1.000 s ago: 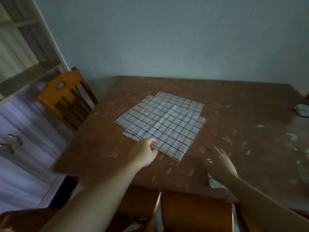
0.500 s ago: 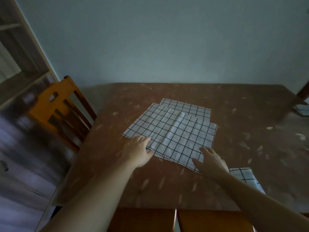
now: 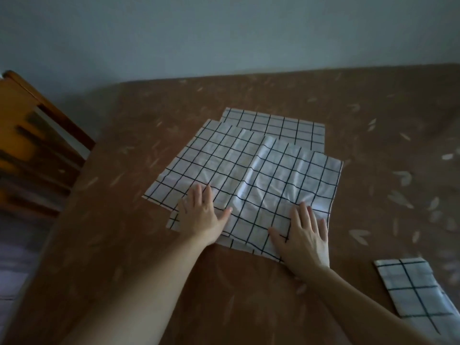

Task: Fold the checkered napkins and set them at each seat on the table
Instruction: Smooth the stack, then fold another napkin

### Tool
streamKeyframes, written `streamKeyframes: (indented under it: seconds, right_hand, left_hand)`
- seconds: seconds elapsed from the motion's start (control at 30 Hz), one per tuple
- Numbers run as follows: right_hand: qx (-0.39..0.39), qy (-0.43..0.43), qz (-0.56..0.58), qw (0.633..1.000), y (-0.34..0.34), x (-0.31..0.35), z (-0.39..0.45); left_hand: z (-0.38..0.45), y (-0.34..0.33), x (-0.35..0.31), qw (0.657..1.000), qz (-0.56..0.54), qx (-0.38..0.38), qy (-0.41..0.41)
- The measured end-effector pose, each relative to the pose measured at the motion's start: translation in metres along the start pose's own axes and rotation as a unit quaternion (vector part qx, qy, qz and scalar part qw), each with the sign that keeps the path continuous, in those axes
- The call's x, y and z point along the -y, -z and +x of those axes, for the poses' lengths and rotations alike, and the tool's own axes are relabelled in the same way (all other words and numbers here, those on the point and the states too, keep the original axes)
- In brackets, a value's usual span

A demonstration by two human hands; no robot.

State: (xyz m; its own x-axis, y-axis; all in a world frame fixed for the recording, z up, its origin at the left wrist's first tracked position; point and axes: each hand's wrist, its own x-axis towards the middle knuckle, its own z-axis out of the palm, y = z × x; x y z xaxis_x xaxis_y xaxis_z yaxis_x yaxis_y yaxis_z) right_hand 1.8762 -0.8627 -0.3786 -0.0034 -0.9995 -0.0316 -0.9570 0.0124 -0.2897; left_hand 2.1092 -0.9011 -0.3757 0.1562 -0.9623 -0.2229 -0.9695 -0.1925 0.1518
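Both hands (image 3: 202, 217) (image 3: 305, 239) hide the napkin stack's (image 3: 249, 170) near edge

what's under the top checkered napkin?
More checkered napkins peek out at its far and left edges, stacked on the table. How many is hidden. Left hand and right hand lie flat on top.

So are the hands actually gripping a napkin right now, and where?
Nothing is gripped. The left hand and right hand lie flat, fingers straight, on the near edge of the top napkin.
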Motion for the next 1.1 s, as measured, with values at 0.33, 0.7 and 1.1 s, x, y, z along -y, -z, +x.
streamKeyframes:
  seconds: [0.33, 0.7, 1.1]
  right_hand:
    - [-0.063, 0.047, 0.08, 0.994, 0.016, 0.022, -0.017]
    - [-0.074, 0.139, 0.15, 0.976, 0.065, 0.059, -0.103]
    - [-0.118, 0.191, 0.121, 0.967, 0.219, 0.088, -0.205]
  left_hand:
    - [-0.022, 0.011, -0.002, 0.979, -0.076, -0.138, -0.126]
    - [-0.085, 0.054, 0.003, 0.972, -0.218, 0.07, -0.045]
    - [-0.284, 0.212, 0.028, 0.945, -0.078, -0.224, -0.224]
